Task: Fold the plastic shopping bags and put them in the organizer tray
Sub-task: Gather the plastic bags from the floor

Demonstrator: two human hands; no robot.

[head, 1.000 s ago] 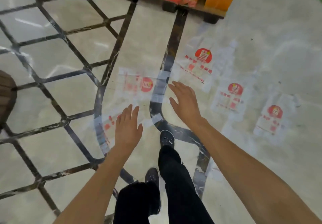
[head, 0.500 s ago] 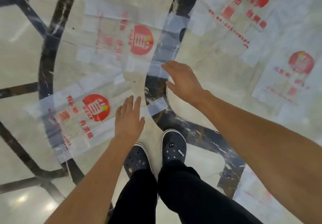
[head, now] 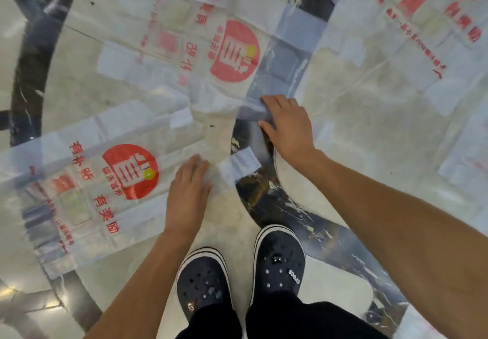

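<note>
Right hand (head: 286, 127) has fingers curled over the handle strip of the far thin see-through plastic shopping bag w/ round red logo (head: 206, 48); thumb seems to sit under the film, so it reads as a pinch on that handle end. Left hand (head: 187, 196) lies flat, fingers straight, pressing on the handle end of the near see-through plastic bag w/ red logo and red print (head: 92, 188); not gripping anything.

Both bags lie spread flat on the glossy beige marble floor w/ dark inlay bands (head: 330, 185), near bag to the left of the feet, far bag just beyond it, edges nearly meeting between the hands. A third printed see-through bag (head: 412, 29) lies to the right, partly cut off at top. Dark perforated clogs w/ white soles (head: 277, 262) stand just behind the hands. Organizer tray not in view.

Risks, as I judge them:
- Film is v. thin and the floor slick, so a one-sided pull by the right hand could drag the whole bag, not fold it.
- Bags lie so close that lifting one may catch or shift the other.
- Pinch is on the handle only, so the body may bunch and creases go skew.
- Feet close to the film: a step could trap it.
</note>
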